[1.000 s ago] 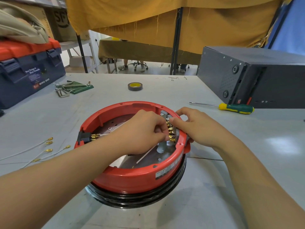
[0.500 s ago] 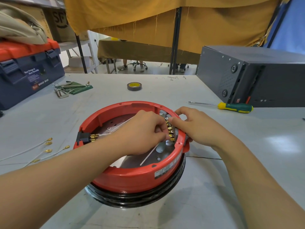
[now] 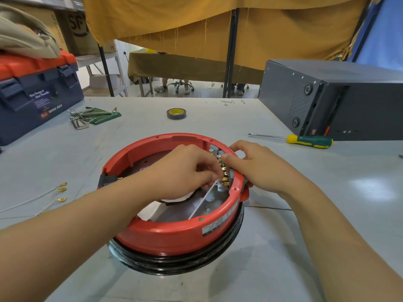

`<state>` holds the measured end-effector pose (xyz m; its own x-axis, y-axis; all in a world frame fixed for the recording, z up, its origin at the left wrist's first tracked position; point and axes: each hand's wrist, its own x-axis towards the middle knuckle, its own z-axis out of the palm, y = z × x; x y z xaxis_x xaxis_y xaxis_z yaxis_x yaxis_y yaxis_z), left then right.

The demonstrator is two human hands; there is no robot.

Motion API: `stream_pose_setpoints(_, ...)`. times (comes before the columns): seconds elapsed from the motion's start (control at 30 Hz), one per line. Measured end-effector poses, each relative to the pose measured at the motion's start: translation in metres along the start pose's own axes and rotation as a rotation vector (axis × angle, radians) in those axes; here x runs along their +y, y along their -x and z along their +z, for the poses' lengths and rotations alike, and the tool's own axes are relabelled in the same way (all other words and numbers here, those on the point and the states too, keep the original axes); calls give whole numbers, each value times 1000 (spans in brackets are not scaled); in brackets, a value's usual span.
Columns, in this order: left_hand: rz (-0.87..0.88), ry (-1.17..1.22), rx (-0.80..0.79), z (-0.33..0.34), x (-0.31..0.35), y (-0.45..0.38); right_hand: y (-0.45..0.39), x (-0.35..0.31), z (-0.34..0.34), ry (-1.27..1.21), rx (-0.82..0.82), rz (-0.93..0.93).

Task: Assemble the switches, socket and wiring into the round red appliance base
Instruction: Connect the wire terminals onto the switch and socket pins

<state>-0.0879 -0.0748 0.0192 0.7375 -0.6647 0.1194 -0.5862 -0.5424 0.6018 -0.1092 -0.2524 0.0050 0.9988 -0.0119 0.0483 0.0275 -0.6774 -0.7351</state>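
my left hand (image 3: 185,171) pinches white wire (image 3: 201,200) at brass terminals (image 3: 224,178) | my right hand (image 3: 255,166) grips red base (image 3: 174,234) rim at the switches (image 3: 214,149)

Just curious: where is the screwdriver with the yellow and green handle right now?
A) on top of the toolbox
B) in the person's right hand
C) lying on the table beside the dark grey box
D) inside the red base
C: the screwdriver lies untouched on the table, just in front of the dark grey box, while both hands work at the red base's rim.
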Motion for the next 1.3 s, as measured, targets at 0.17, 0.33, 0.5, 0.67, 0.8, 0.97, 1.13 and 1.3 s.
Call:
stream_pose_setpoints(0.17,32,-69,30,0,-1,0,0,0,0,12,1,1)
stream_pose_setpoints(0.33,50,-96,26,0,-2,-1,0,0,0,18,6,0)
stream_pose_setpoints(0.5,64,-114,40,2,-6,-2,1,0,0,10,5,-1)
stream_pose_setpoints(0.67,93,-125,19,3,-6,-3,1,0,0,7,8,-8)
stream_pose_setpoints(0.8,103,-147,13,4,-7,-5,0,0,0,10,5,-8)
stream_pose_setpoints(0.97,125,-167,12,5,-6,-5,0,1,0,24,4,-13)
stream_pose_setpoints(1.13,129,-183,11,5,-6,-4,0,1,0,23,2,-6)
stream_pose_setpoints(1.3,112,-156,-3,6,-5,-5,0,1,1,26,1,-8)
